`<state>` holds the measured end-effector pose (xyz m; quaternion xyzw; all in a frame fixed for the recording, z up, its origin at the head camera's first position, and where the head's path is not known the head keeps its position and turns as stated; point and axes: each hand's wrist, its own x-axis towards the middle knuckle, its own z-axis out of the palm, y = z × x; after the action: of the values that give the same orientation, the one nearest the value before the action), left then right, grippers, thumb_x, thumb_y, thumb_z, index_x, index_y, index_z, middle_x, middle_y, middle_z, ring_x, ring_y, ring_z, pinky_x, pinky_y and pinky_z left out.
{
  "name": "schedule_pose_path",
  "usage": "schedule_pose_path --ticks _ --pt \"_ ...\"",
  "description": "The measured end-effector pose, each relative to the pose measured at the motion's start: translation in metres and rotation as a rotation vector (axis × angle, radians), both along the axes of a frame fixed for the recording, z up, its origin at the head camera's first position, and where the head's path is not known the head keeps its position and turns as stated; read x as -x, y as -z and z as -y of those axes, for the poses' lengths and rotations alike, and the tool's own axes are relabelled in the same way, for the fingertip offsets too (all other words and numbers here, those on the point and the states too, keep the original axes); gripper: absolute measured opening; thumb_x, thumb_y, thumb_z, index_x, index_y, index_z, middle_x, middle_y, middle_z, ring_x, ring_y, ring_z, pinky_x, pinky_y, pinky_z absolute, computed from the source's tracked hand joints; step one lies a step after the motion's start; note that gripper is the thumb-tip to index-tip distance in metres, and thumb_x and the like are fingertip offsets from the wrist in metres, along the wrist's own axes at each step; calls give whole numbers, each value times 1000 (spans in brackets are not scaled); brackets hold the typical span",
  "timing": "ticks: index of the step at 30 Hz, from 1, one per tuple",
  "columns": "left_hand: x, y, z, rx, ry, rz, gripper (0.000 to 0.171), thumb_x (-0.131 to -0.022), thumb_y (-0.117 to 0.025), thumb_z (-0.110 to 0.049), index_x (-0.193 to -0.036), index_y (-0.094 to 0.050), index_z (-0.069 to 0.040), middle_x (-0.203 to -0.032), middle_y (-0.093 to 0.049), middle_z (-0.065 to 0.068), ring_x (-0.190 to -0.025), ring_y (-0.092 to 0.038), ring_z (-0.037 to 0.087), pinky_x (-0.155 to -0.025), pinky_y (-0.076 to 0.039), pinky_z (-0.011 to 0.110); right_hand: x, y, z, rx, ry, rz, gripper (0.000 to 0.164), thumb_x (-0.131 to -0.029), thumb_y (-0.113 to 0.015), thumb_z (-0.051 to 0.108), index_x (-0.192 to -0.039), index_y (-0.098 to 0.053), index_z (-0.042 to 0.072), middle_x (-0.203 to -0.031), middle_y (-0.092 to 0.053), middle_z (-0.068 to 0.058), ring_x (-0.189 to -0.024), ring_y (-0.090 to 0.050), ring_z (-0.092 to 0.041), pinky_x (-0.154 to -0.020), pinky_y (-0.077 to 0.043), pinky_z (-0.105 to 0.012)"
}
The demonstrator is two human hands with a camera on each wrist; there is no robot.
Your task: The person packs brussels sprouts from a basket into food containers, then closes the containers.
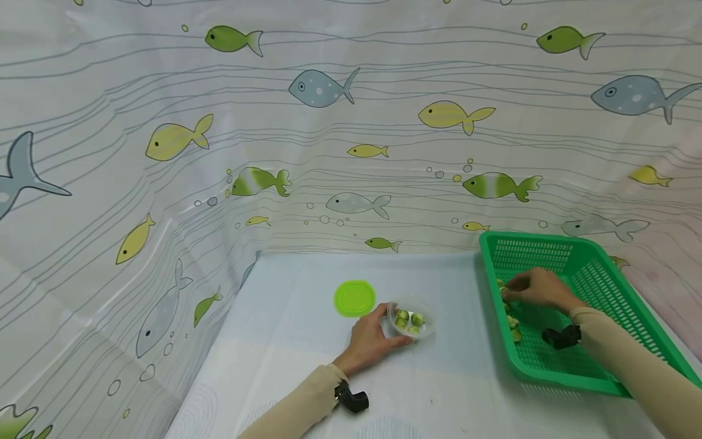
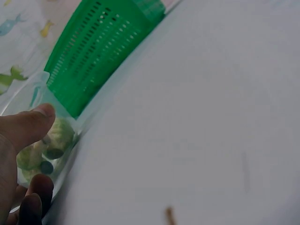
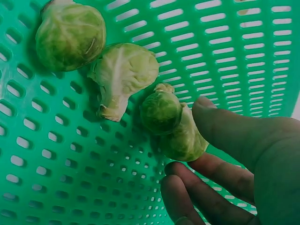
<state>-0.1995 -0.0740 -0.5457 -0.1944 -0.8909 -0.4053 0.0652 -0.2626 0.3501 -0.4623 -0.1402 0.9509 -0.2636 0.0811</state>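
Observation:
My left hand (image 1: 368, 342) grips a small clear plastic container (image 1: 429, 324) on the table, thumb on the near side and fingers on the far side. Several Brussels sprouts (image 1: 417, 319) lie inside it, seen through its wall in the left wrist view. Inside the green basket (image 1: 496, 341), my right hand (image 1: 542, 289) pinches a Brussels sprout (image 3: 185, 140) between thumb and fingers. Another small sprout (image 3: 159, 111) touches that one. Two larger sprouts, one pale (image 3: 125, 70) and one rounder (image 3: 71, 36), rest farther along the basket's side.
A lime-green lid (image 1: 354, 298) lies flat on the white table cover (image 1: 296, 317), left of the container. The basket stands at the right with raised, slotted walls. A fish-patterned curtain (image 1: 384, 171) closes off the back and left side.

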Motion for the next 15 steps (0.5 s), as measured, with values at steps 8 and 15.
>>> schedule_pose_path --ticks 8,15 --pt "0 -1 0 2 -4 14 79 -77 -94 -45 -141 -61 -13 -134 -73 4 -117 -71 22 -89 -53 33 9 4 2 -59 -13 -38 38 -89 -84 36 -110 -80 4 -100 -80 -9 -87 -73 -25 -73 -59 -46" --pt "0 -1 -1 -1 -3 13 78 -77 -94 -45 -141 -62 -13 -134 -74 5 -117 -71 22 -90 -54 33 13 6 2 -75 6 -26 36 -88 -84 35 -108 -81 5 -100 -79 -10 -86 -72 -26 -70 -58 -47"
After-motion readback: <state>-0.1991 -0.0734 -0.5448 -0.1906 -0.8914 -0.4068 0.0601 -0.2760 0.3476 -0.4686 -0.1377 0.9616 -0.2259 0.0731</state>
